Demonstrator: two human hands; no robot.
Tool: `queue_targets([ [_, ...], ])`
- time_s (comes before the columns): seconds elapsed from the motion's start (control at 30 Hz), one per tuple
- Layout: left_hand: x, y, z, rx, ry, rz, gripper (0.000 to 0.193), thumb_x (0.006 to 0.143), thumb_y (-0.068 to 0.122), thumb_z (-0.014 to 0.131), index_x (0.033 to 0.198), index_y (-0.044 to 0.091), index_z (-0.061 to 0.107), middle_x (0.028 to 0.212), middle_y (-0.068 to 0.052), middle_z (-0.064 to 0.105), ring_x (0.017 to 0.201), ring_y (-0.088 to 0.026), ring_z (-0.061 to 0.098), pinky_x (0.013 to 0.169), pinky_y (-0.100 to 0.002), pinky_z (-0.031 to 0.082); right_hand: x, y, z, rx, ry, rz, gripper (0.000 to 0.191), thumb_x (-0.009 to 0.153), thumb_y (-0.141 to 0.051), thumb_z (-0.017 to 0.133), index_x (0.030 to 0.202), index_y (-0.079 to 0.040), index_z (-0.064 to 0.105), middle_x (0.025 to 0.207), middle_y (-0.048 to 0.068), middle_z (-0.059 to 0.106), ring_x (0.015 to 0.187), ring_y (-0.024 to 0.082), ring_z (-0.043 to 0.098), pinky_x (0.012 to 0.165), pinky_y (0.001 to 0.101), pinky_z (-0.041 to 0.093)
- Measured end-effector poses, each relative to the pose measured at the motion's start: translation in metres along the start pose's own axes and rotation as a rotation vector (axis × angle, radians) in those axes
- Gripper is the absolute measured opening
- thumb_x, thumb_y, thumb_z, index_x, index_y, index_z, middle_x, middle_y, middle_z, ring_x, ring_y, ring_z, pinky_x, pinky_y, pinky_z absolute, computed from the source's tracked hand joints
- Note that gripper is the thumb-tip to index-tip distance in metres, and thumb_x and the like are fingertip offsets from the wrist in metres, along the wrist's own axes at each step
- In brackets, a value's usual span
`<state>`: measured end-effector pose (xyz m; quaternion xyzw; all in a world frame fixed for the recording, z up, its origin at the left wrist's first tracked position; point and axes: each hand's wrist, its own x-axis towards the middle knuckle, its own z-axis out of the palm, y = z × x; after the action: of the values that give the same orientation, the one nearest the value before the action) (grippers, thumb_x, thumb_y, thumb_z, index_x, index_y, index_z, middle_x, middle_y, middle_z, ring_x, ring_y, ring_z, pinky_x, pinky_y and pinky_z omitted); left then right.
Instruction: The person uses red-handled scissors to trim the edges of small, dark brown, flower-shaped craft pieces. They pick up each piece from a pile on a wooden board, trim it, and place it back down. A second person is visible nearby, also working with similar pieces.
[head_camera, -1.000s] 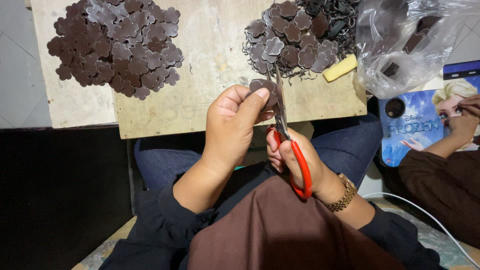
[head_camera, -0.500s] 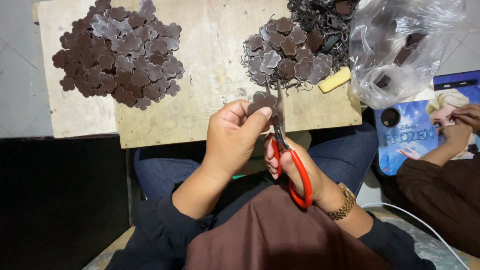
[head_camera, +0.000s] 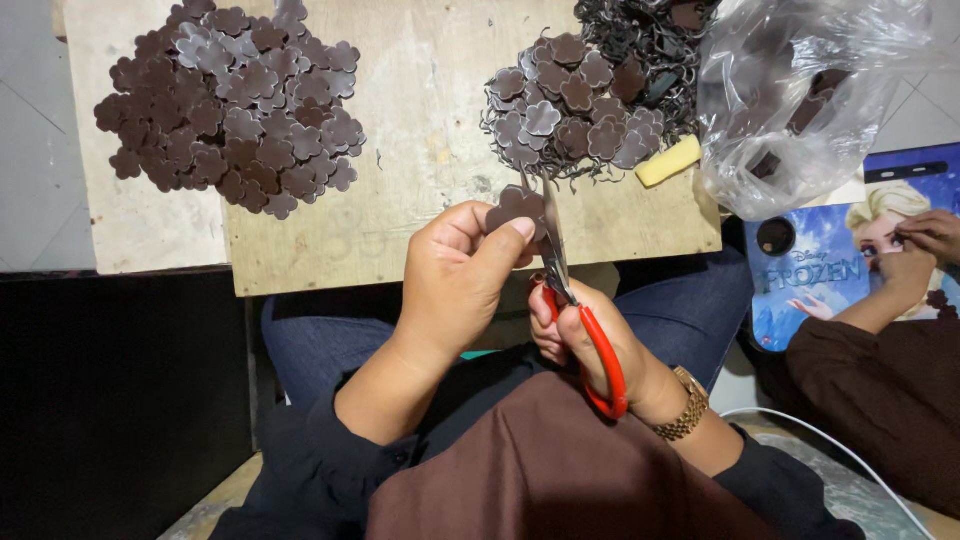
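Comparing with half a second ago, little change is noted: the brown flower-shaped piece (head_camera: 515, 207) is still pinched by the left hand (head_camera: 462, 285), above the board edge; the red-handled scissors (head_camera: 572, 300) are gripped in the right hand (head_camera: 600, 345), blades against the piece.

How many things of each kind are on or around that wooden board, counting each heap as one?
Heaps of brown flower-shaped pieces: 2
Flower piece held in left hand: 1
Red-handled scissors in right hand: 1
Clear plastic bag: 1
Yellow block: 1
Total: 6
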<state>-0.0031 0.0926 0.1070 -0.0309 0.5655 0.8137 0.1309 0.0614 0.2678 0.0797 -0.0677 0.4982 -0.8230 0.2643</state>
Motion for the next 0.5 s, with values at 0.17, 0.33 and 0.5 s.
queue_targets([
  [0.17, 0.001, -0.001, -0.004, -0.064, -0.026, -0.013, 0.009, 0.1, 0.009, 0.066, 0.097, 0.0, 0.067, 0.092, -0.004, 0.072, 0.081, -0.007, 0.065, 0.076, -0.024, 0.055, 0.001, 0.003, -0.001, 0.022, -0.017, 0.019, 0.058, 0.098, -0.064, 0.06, 0.1, -0.008, 0.046, 0.078, -0.004, 0.038, 0.065, 0.006, 0.031, 0.057, 0.0222, 0.031],
  [0.33, 0.001, 0.001, -0.008, -0.047, -0.062, 0.018, 0.01, 0.102, 0.01, 0.065, 0.1, 0.0, 0.067, 0.092, -0.002, 0.07, 0.082, -0.006, 0.063, 0.077, -0.023, 0.053, 0.002, 0.002, -0.001, 0.025, -0.021, 0.041, 0.058, 0.098, -0.063, 0.061, 0.1, -0.007, 0.046, 0.079, -0.004, 0.038, 0.065, 0.007, 0.032, 0.057, 0.0226, 0.031],
  [0.5, -0.002, 0.011, -0.013, 0.197, -0.085, 0.062, 0.011, 0.101, 0.01, 0.065, 0.097, 0.0, 0.068, 0.093, -0.003, 0.074, 0.084, -0.005, 0.065, 0.077, -0.022, 0.055, 0.001, 0.0, -0.002, -0.034, -0.052, 0.029, 0.061, 0.098, -0.066, 0.059, 0.104, -0.007, 0.047, 0.082, -0.004, 0.04, 0.071, 0.008, 0.036, 0.064, 0.0234, 0.037],
])
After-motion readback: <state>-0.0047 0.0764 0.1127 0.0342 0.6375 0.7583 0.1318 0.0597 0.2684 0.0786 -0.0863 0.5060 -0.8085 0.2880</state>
